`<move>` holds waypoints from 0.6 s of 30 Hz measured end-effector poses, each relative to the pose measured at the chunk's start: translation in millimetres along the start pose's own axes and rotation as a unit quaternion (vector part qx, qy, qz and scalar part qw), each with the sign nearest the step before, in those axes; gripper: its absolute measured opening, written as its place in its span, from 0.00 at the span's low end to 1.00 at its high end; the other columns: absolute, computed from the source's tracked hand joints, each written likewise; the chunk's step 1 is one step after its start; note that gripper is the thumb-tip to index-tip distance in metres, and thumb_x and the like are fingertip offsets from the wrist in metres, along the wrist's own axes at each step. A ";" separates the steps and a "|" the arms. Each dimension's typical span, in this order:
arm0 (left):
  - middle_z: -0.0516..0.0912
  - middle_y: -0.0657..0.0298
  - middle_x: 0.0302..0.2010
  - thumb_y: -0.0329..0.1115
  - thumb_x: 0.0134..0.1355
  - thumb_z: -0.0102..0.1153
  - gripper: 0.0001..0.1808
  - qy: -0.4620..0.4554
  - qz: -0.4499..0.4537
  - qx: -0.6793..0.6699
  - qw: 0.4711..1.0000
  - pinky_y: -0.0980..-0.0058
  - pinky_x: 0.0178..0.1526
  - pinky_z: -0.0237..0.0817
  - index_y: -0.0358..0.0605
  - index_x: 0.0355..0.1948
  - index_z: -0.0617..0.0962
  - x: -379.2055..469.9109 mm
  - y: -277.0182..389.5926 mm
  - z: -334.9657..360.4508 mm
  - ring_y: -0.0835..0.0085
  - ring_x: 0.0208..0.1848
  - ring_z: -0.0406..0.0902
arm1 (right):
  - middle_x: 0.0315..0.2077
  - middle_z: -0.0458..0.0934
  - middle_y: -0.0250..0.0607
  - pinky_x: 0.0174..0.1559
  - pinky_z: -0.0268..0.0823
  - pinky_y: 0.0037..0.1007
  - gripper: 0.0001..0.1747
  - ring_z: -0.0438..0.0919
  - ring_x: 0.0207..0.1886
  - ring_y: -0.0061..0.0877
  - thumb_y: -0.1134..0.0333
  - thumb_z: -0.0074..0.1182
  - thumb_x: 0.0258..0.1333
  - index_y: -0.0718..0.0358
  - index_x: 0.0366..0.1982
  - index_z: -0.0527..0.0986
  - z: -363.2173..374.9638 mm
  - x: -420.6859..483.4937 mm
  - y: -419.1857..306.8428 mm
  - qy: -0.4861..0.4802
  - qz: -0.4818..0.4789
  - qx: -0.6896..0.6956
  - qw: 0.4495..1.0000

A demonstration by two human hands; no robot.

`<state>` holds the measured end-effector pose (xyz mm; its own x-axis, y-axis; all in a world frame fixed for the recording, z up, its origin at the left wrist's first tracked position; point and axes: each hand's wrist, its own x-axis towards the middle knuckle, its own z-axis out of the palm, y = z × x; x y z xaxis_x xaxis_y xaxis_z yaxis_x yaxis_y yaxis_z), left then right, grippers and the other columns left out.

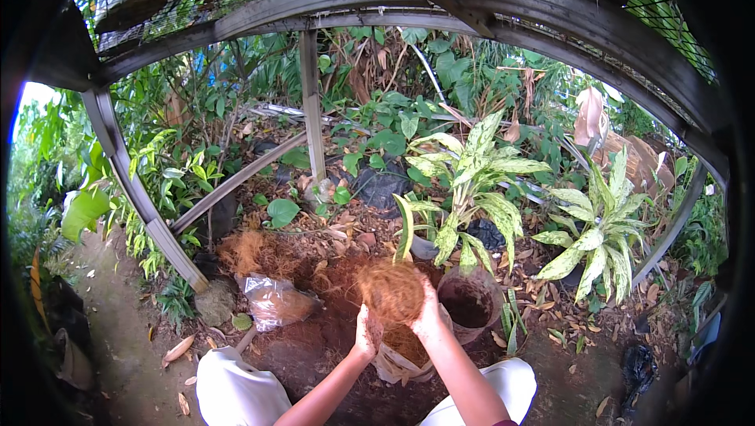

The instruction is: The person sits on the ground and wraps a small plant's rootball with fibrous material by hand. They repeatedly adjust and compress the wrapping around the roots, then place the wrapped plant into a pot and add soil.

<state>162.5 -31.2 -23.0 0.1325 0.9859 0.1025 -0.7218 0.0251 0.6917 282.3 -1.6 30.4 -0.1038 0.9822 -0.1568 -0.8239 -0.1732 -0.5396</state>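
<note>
A round wad of brown coconut fibre [390, 291] is held up between my two hands. My left hand [368, 331], smeared with soil, supports its lower left side. My right hand [429, 313] wraps its right side. Below them is a pale plastic bag [396, 369] with more loose fibre [406, 343] in it. A clear plastic pot [495, 302], dark inside, stands to the right of my right hand. A green leaf cutting [405, 228] shows just beyond the wad; its base is hidden.
Left of my hands lies a clear plastic bag [274, 302] of brown material, with a fibre heap [248, 255] behind it. Variegated plants [472, 184] grow beyond the pot. A wooden post [312, 107] and a rock [217, 303] stand nearby. A black plastic bag [639, 370] lies far right.
</note>
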 end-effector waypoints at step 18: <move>0.80 0.59 0.45 0.43 0.61 0.58 0.21 0.193 -0.043 -0.053 0.979 0.70 0.48 0.71 0.37 0.48 0.75 9.8 49.1 15.8 0.70 0.44 0.78 | 0.40 0.78 0.42 0.48 0.71 0.25 0.19 0.77 0.41 0.22 0.75 0.59 0.52 0.73 0.46 0.70 10.6 -10.1 35.2 -0.044 -0.221 -0.362 0.905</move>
<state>139.1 -22.9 23.3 -0.0569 0.9678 -0.2451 -0.7886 0.1070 0.6055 248.4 -16.8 21.8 0.0762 0.9638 0.2555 -0.2191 0.2661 -0.9387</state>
